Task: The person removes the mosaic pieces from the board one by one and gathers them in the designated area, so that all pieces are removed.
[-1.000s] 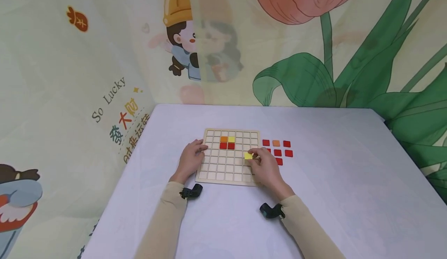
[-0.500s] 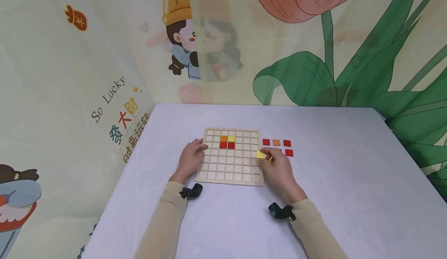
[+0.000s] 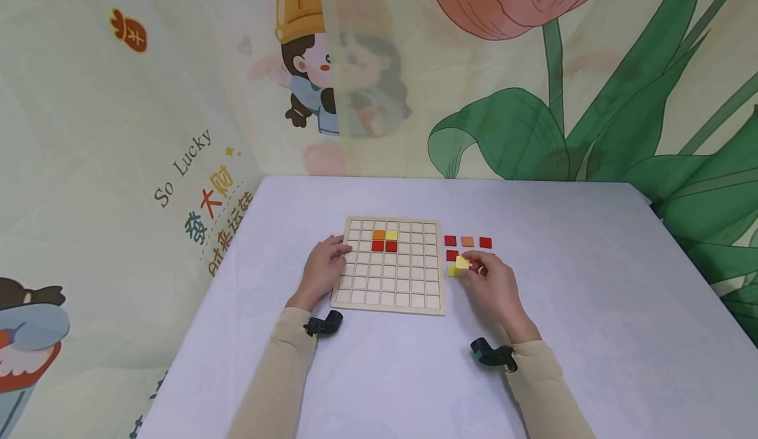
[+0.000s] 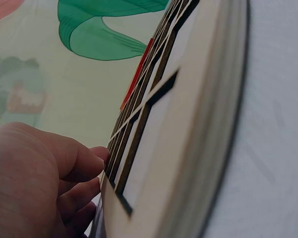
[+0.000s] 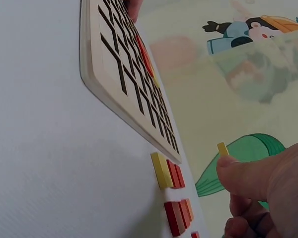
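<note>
My right hand (image 3: 493,286) pinches a small yellow square tile (image 3: 462,263) between thumb and fingertips, just right of the wooden grid board (image 3: 387,308). In the right wrist view this tile (image 5: 222,148) stands out edge-on above the thumb. A second yellow tile (image 3: 453,271) lies on the table below the pinched one. My left hand (image 3: 322,269) rests at the board's left edge, its fingertips touching the frame. Near the board's top, an orange tile (image 3: 379,235), a yellow tile (image 3: 392,235) and two red tiles (image 3: 378,246) sit together in the cells.
Right of the board lie loose tiles in rows: red tiles (image 3: 485,243) and an orange tile (image 3: 467,241), some hidden behind my right hand. White cloth (image 3: 592,294) covers the table, and a printed backdrop (image 3: 503,64) rises behind its far edge.
My right hand has carried the pinched yellow tile rightward, from over the board's right side to over the loose tiles. The left hand and the board stay in place.
</note>
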Demonstrator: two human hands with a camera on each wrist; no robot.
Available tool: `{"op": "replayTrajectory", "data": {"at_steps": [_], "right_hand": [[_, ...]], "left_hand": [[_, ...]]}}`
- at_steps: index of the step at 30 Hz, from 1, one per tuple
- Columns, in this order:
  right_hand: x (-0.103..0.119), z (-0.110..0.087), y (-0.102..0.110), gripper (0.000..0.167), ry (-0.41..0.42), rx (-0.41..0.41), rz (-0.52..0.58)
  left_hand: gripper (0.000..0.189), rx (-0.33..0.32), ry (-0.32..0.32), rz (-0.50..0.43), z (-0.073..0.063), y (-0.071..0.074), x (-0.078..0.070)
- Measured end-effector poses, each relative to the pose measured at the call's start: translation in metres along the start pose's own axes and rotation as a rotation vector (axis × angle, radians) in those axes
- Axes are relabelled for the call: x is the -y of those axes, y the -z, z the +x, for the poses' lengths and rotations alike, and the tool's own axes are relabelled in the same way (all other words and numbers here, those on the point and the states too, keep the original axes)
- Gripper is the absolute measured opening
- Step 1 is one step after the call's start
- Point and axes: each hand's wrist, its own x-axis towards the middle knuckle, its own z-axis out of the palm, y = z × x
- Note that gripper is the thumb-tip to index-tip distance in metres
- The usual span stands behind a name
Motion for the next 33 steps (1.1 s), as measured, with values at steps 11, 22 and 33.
{"op": "replayTrajectory", "data": {"at_steps": [11,22,33], "right_hand": [[-0.014,0.002,0.022,0.034,-0.046,-0.018,-0.058],[-0.026,0.006,0.029,0.040,-0.176,0.006,-0.115],[-0.033,0.002,0.030,0.039,-0.227,0.050,-0.192]], "left_hand": [[0.031,-0.005,-0.013,0.016,0.000,0.001,0.001],[0.031,-0.010,-0.008,0.011,0.000,0.001,0.001],[0.031,-0.004,-0.003,0.009,0.000,-0.001,-0.001]]}}
